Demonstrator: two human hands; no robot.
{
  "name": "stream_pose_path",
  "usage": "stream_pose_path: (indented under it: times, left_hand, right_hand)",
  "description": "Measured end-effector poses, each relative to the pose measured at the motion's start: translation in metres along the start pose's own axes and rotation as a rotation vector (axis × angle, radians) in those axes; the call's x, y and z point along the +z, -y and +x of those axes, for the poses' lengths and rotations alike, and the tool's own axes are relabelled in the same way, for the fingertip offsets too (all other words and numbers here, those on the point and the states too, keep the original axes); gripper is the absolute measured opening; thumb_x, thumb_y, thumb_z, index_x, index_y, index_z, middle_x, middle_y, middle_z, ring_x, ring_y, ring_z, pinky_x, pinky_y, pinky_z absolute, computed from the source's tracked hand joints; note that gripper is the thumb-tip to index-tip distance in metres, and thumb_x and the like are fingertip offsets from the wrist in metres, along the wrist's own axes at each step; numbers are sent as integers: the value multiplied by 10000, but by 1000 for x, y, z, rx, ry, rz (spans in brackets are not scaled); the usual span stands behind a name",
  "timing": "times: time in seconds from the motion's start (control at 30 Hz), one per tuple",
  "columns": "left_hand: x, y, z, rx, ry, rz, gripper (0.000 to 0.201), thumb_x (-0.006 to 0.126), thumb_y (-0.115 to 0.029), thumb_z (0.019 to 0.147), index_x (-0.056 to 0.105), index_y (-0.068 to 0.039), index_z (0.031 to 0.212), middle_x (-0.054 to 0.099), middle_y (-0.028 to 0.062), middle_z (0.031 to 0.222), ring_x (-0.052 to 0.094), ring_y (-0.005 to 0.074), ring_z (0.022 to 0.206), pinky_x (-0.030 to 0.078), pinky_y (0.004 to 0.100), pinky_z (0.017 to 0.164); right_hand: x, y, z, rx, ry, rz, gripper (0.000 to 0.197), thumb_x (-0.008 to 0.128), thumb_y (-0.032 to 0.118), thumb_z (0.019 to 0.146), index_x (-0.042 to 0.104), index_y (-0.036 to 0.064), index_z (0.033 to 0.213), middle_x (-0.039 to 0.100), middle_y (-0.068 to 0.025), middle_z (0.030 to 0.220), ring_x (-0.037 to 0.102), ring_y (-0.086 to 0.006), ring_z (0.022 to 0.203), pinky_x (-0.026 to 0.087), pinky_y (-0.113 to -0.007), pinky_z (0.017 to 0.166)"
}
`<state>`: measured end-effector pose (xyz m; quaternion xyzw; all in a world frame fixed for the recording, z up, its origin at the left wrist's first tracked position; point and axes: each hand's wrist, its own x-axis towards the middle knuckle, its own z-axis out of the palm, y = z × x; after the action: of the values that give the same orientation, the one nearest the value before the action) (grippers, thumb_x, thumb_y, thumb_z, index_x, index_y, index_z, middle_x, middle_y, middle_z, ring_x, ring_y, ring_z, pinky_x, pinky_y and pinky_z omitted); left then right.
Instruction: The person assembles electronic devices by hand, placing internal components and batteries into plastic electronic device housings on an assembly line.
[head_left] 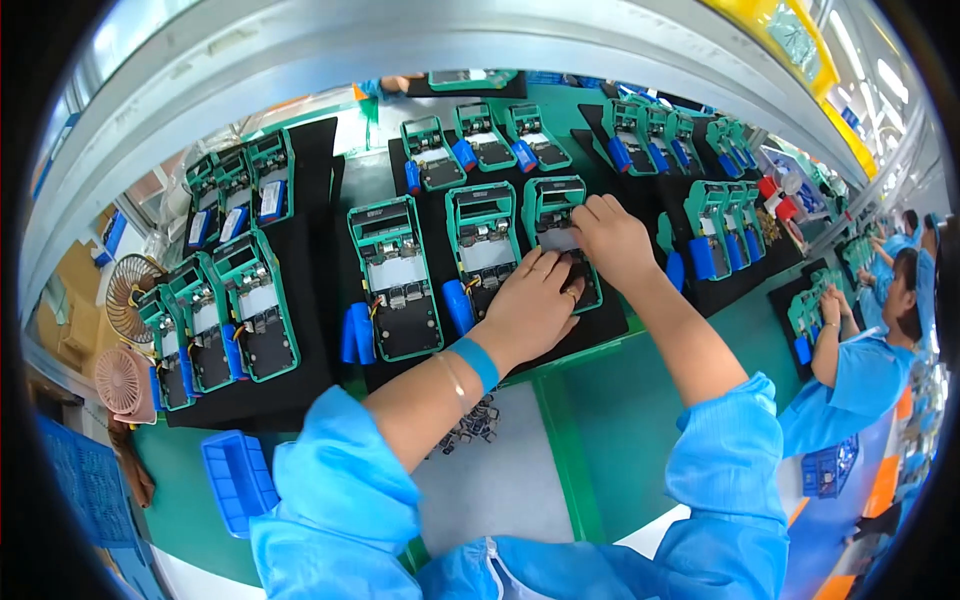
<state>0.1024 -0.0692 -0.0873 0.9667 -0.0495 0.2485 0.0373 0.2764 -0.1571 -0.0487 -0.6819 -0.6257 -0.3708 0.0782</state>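
On a black mat in front of me lies a green open device housing (556, 190), with both my hands over its lower and right parts. My left hand (530, 305) has its fingers bent down into the housing, and their tips are hidden. At the housing's right side my right hand (612, 240) is closed in a pinch; whatever sits between its fingers cannot be made out. Just left stands a similar green housing (483, 235) with a white panel, dark lower board and wires. A blue cylindrical battery pack (458, 306) lies beside it, near my left wrist.
More green housings (395, 270) with blue packs lie in rows on black mats, left, right and behind. Small metal parts (470, 425) are heaped below my left forearm. A blue bin (240, 482) stands lower left. Another person (850, 370) works at right. A metal beam (400, 60) crosses above.
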Motion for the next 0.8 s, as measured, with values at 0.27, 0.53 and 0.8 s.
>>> stream_pose_path:
  times: [0.27,0.53,0.8]
  left_hand:
    - [-99,48,-95,-508,-379,-171,700,716,-191,853,409,-27,1460,345,281,1497,370,437,1366,299,478,1145]
    - [-105,63,-133,-1282,-248,-1289,699,658,-479,901,462,-75,1436,572,55,1285,521,208,1108,369,362,946]
    - [-107,65,-131,-1208,-310,-1424,131,576,-264,979,569,-158,1055,643,22,946,624,200,908,508,393,757]
  right_hand:
    - [5,-17,-82,836,218,591,308,626,260,950,598,42,1166,684,-177,1003,667,-358,934,522,-433,822]
    - [24,4,-93,1046,208,747,333,581,309,957,681,-1,1022,681,-251,1014,633,-447,1011,514,-496,858]
    - [-30,3,-98,961,86,762,329,575,306,961,652,-12,996,674,-269,1002,637,-457,988,513,-509,856]
